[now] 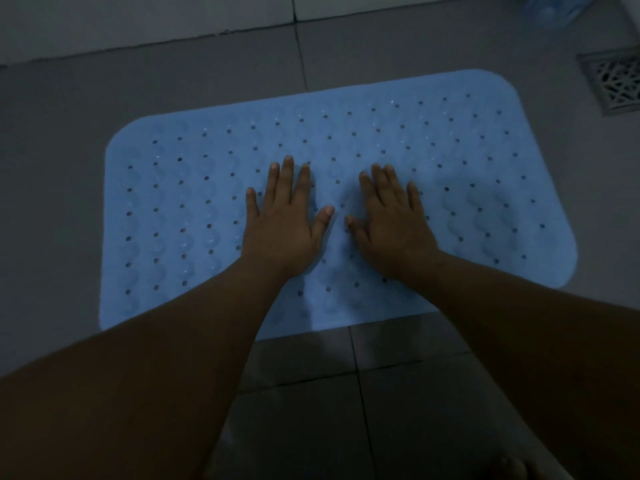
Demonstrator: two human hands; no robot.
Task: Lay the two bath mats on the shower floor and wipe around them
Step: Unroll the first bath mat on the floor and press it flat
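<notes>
Both hands flat & fingers spread, left hand (284, 220) & right hand (391, 223) side by side pressing mid blue bath mat (180, 202) on grey floor tiles (69, 109), gripping nothing; risk: uneven pressure leaves the mat loose so it slides toward the drain (613, 81); pale blue container (550, 8) top right, contents can't tell; 2nd mat not in view.

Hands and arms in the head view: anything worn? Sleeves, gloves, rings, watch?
Nothing worn that shows. Left hand and right hand are bare, no gloves, and no rings can be made out in the dim light. Both forearms are bare right to the frame edge: no sleeves, watch or bands in view.
</notes>
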